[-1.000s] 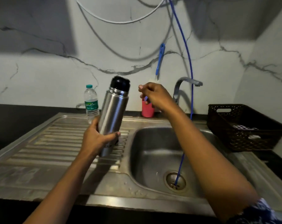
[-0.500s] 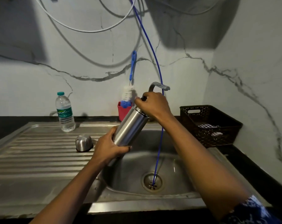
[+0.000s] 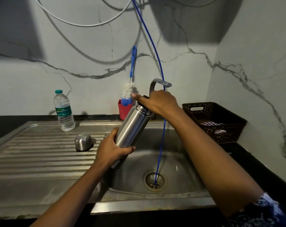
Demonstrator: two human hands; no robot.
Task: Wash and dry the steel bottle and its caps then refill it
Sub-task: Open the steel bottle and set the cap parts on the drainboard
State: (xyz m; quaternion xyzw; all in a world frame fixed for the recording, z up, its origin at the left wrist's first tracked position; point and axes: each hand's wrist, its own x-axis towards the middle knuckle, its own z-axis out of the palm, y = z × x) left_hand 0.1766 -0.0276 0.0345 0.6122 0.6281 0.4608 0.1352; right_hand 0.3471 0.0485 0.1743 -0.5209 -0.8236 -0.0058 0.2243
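Steel bottle [image 3: 132, 126] is held tilted over the left edge of the sink basin [image 3: 180, 161], with its top leaning far and right. The left hand [image 3: 112, 152] wraps around its lower body, and the right hand [image 3: 158, 104] is curled over its top end. A steel cap [image 3: 83, 142] sits dome up on the drainboard [image 3: 32, 161], just left of the bottle. Farther back stand a plastic water bottle [image 3: 64, 110] and a red holder [image 3: 125, 110] with a brush [image 3: 130, 91]. A black basket [image 3: 221, 115] sits to the right.
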